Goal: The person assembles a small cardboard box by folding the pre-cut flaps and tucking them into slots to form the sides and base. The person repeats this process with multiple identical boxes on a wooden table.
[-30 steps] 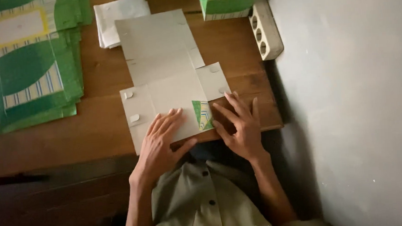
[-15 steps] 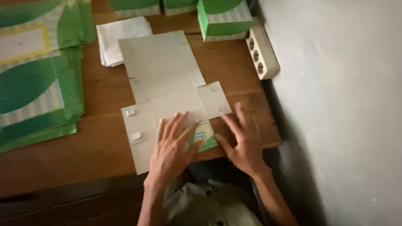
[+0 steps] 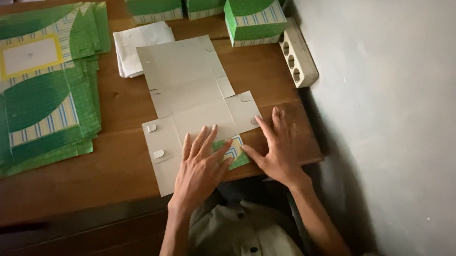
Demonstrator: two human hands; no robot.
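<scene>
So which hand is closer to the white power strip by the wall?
Right. The right hand lies flat on the table edge below the power strip, while the left hand presses the flat cardboard sheet farther from it.

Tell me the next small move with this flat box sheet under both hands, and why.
Probably run the left hand along the crease to flatten the folded flap. The box sheet lies plain side up on the table, only the small green corner is turned over, and the right hand lies flat beside it, pinning the sheet's edge.
</scene>
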